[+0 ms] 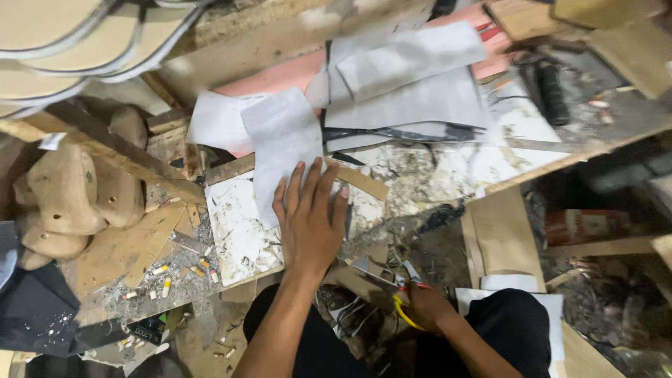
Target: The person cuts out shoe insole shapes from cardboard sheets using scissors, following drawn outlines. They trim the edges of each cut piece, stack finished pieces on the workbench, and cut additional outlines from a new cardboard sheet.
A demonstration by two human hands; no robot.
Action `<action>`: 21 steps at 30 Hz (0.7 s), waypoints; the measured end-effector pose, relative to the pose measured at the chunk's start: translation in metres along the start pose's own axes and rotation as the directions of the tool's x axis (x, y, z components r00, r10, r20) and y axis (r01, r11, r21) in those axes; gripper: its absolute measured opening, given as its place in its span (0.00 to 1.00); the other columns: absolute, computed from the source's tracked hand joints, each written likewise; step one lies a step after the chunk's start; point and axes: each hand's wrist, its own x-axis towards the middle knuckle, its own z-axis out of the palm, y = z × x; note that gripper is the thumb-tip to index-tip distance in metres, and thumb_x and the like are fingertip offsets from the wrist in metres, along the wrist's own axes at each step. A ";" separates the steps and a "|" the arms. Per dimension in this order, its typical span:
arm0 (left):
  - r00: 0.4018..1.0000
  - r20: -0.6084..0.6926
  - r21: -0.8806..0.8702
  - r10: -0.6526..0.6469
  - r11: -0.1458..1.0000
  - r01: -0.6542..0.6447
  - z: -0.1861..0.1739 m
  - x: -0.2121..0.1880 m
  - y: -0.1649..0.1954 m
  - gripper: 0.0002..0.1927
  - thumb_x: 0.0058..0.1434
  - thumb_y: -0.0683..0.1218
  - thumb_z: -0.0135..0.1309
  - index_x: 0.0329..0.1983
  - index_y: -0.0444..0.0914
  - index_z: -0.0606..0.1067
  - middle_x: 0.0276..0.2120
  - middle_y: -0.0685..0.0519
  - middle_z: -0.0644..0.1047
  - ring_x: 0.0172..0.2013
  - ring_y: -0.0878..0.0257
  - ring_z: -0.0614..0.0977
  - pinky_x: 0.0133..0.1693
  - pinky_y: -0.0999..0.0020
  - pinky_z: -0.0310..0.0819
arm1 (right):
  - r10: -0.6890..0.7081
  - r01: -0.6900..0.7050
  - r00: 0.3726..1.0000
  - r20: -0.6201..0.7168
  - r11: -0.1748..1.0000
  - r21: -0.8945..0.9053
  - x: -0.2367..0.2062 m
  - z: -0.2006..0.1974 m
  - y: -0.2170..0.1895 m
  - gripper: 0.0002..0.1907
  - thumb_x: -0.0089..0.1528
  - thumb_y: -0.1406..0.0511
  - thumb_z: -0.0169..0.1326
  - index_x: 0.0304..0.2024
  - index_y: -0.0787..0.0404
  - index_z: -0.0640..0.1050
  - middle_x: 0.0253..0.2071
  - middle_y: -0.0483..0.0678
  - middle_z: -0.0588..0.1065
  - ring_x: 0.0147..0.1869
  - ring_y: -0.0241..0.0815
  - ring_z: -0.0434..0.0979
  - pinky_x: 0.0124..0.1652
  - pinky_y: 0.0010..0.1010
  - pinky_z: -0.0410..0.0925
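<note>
While the grey sheet (283, 143) is lying flat on the scuffed white board (241, 234) in front of me, I am pressing my left hand (308, 220) down on its lower edge, fingers spread and flat, gripping nothing. The sheet is stretching away from my fingertips toward the far side of the bench, its top corner overlapping a white sheet (213, 122). My right hand (423, 304) is resting low by my knee, well apart from the sheet and to its right, closed around the yellow-handled scissors (402, 297), whose blades are pointing up toward the bench edge. A wooden strip (360, 180) is lying just beside my left fingers, on the right. Further back, more grey sheets (413, 77) are piled over a pink board (280, 77), with a dark tool (392, 131) lying across them. To my left, wooden shoe lasts (66, 192) are sitting in a heap, and cigarette butts (164, 280) are scattered over the dusty wooden plank (122, 252) near the white board's corner.
</note>
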 end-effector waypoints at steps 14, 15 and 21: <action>0.989 0.130 0.156 -0.066 0.987 0.046 0.001 0.006 0.010 0.22 0.72 0.56 0.49 0.64 0.42 0.72 0.68 0.43 0.63 0.69 0.46 0.58 0.67 0.37 0.44 | -0.084 0.101 0.976 0.202 0.992 -0.075 0.125 0.053 -0.021 0.23 0.63 0.52 0.57 0.50 0.63 0.77 0.43 0.57 0.81 0.46 0.55 0.80 0.47 0.43 0.72; 0.989 0.128 0.159 -0.071 0.986 0.050 0.000 0.006 0.011 0.22 0.72 0.56 0.49 0.64 0.42 0.72 0.68 0.43 0.63 0.69 0.47 0.58 0.67 0.37 0.45 | -0.102 0.113 0.965 0.240 0.993 -0.032 0.123 0.054 -0.023 0.22 0.63 0.53 0.57 0.50 0.62 0.78 0.43 0.57 0.82 0.46 0.54 0.80 0.46 0.43 0.72; 0.994 0.069 0.098 -0.085 0.992 0.078 -0.003 0.005 0.010 0.20 0.72 0.53 0.48 0.62 0.41 0.74 0.65 0.45 0.67 0.68 0.49 0.60 0.67 0.39 0.46 | -0.072 -0.002 0.948 0.309 0.973 0.233 0.077 0.031 -0.025 0.20 0.63 0.54 0.58 0.49 0.61 0.81 0.42 0.55 0.83 0.43 0.51 0.81 0.44 0.40 0.72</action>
